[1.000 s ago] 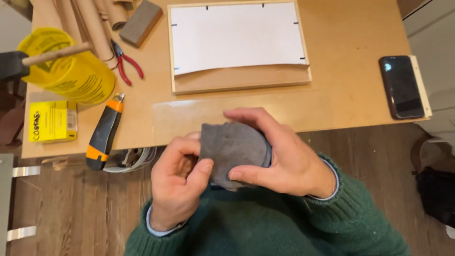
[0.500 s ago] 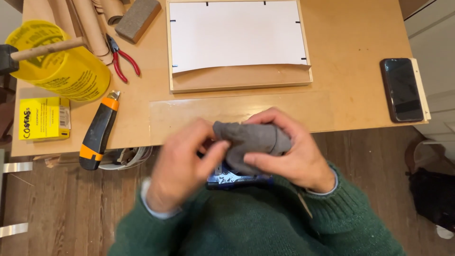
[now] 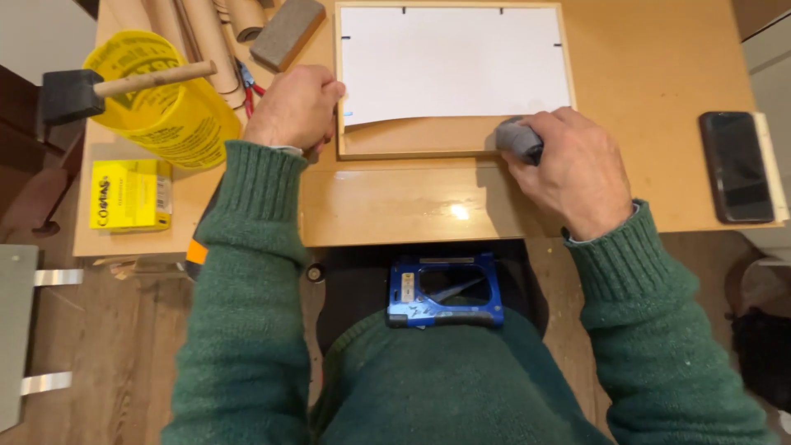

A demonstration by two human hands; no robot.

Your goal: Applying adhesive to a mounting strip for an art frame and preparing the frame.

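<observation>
A wooden picture frame (image 3: 416,142) lies face down on the table, a white backing sheet (image 3: 451,62) inside it. My left hand (image 3: 295,107) grips the frame's left edge near its lower corner. My right hand (image 3: 568,169) presses a folded grey sanding pad (image 3: 517,137) against the frame's lower right part. A blue staple gun (image 3: 446,290) rests on my lap below the table edge. Both forearms are in green knitted sleeves.
A yellow tub (image 3: 169,107) with a foam brush (image 3: 99,86) stands at the left, a yellow box (image 3: 130,194) below it. Cardboard tubes (image 3: 206,33), red pliers (image 3: 247,86) and a grey sanding block (image 3: 287,31) lie at the back left. A black phone (image 3: 737,167) lies right.
Both hands left my lap, where they were folding the grey pad, and moved up to the frame. The left now holds the frame's edge; the right carries the pad onto it.
</observation>
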